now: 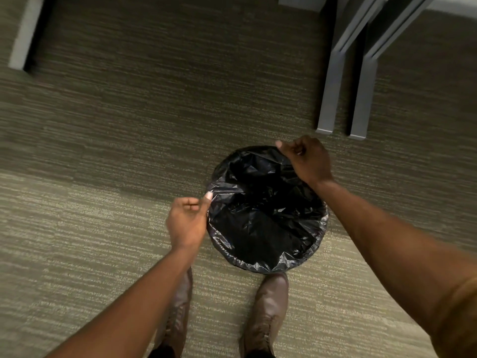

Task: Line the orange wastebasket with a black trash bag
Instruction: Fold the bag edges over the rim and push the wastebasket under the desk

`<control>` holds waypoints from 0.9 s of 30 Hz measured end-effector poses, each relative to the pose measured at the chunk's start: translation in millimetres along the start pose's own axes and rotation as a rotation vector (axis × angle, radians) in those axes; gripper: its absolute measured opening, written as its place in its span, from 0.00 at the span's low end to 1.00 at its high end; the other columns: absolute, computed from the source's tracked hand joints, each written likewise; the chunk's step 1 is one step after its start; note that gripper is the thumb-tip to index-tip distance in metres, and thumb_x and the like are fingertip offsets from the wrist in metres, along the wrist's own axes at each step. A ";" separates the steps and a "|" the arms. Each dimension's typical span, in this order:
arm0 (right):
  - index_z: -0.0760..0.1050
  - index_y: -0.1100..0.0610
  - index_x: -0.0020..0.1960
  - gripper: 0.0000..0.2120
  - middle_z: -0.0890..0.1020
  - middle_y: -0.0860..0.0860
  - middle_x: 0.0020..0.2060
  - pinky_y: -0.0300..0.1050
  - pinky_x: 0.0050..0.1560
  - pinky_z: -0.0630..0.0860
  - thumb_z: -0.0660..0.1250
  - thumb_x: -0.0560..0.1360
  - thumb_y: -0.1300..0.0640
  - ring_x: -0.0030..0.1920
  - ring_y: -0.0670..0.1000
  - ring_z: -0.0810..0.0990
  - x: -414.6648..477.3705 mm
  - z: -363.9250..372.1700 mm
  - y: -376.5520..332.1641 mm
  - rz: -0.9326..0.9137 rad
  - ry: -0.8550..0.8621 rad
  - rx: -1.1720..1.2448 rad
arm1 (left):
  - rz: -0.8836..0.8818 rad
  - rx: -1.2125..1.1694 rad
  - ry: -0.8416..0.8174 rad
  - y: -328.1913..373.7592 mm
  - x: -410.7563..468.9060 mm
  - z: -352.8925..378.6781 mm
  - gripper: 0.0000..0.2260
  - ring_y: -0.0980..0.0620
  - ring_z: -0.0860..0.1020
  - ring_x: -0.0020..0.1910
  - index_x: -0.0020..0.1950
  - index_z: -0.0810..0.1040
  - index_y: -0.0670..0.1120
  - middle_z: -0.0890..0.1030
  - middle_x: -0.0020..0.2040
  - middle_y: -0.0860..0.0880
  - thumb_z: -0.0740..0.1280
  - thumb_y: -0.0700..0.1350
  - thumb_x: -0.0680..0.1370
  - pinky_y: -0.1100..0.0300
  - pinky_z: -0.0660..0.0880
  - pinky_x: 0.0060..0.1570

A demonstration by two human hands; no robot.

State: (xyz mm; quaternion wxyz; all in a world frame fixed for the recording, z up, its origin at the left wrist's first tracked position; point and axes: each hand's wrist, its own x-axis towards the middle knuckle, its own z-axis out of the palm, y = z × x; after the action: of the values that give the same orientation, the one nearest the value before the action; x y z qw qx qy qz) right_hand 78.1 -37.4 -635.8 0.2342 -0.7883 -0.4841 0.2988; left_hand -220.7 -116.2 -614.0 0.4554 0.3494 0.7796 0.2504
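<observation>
Plastic of a crinkled black trash bag (263, 210) is spread over a round opening on the striped carpet floor (103, 151). Its far edge is pinched by the right hand (307, 158); the left hand (187, 220) fingers are clamped on the near-left edge.

No readable text, label, brand, number or sign anywhere in view.
</observation>
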 end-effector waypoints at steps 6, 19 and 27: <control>0.78 0.54 0.46 0.30 0.82 0.49 0.44 0.47 0.43 0.72 0.63 0.77 0.25 0.44 0.53 0.81 20.2 27.5 -6.1 -0.157 -0.149 -0.287 | -0.060 -0.010 -0.055 9.0 15.6 16.8 0.06 0.55 0.79 0.40 0.54 0.81 0.43 0.82 0.44 0.52 0.71 0.46 0.84 0.74 0.75 0.31; 0.78 0.65 0.61 0.16 0.80 0.68 0.61 0.50 0.58 0.77 0.60 0.86 0.53 0.58 0.67 0.81 57.2 20.9 -16.0 0.148 -0.458 -0.466 | -0.153 -0.127 -0.223 0.0 27.3 9.9 0.09 0.53 0.75 0.44 0.52 0.78 0.43 0.77 0.45 0.49 0.62 0.45 0.89 0.61 0.72 0.44; 0.79 0.61 0.56 0.20 0.84 0.62 0.53 0.59 0.60 0.71 0.59 0.87 0.46 0.57 0.66 0.82 24.6 14.9 -29.1 -0.287 0.142 -0.495 | 0.226 0.445 -0.062 9.9 16.2 9.0 0.27 0.46 0.83 0.57 0.71 0.74 0.44 0.81 0.65 0.42 0.58 0.64 0.85 0.46 0.85 0.56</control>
State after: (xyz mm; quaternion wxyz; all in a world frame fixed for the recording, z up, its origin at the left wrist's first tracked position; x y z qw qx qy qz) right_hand 58.3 -1.7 -633.3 0.1081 -0.7638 -0.6313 0.0796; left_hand -215.1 -96.8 -619.8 0.3601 0.5338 0.7570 0.1110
